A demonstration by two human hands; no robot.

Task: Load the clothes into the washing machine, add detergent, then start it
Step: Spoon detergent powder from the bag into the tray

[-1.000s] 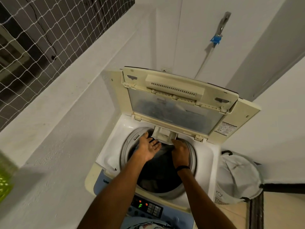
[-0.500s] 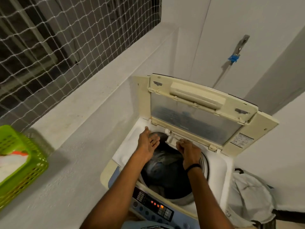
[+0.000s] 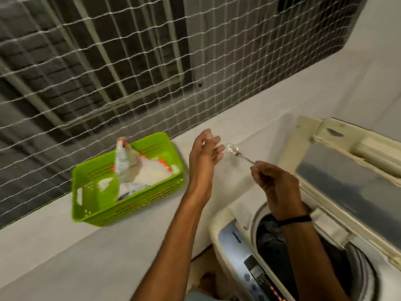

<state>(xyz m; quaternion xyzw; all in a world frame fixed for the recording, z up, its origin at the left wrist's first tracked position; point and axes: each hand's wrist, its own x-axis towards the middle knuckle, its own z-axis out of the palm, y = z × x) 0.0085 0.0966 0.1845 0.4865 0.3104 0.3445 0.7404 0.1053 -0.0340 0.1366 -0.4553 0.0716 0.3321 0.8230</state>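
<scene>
Nearest the camera, the washer point(image 3: 225, 216) is standing at lower right. Its control panel point(image 3: 260, 276) is showing small red lights, but the markings are blurred. Dark clothes point(image 3: 271, 237) are lying inside the drum, below the rim. The lid point(image 3: 347, 170) is standing open, tilted back on the far side of the drum, and its cream frame is looking yellowed and scuffed.

The right hand point(image 3: 275, 183), wearing a dark wristband point(image 3: 295, 220), is hovering above the drum's left rim. Its fingers are curling round the handle of a spoon point(image 3: 237, 152), with the bowl pointing away toward the ledge. Whether the bowl is carrying anything cannot be told. The left hand point(image 3: 204, 155) is hanging in the air just beside the spoon's bowl and apart from it, fingers loosely spread and holding nothing.

To the left of the hands, a green basket point(image 3: 130, 207) is sitting on a broad pale ledge point(image 3: 65, 246), which is running diagonally beside the washer. A detergent bag point(image 3: 138, 170) is lying open in the basket with white contents showing, and white patches are clinging to the basket's inner walls. The ledge surface is looking matt and plain.

Beyond the ledge, white netting point(image 3: 130, 61) is stretching across the opening. Behind it, a pale grille point(image 3: 97, 51) and dark slats are showing. At far right a white wall point(image 3: 379, 51) is rising behind the lid.
</scene>
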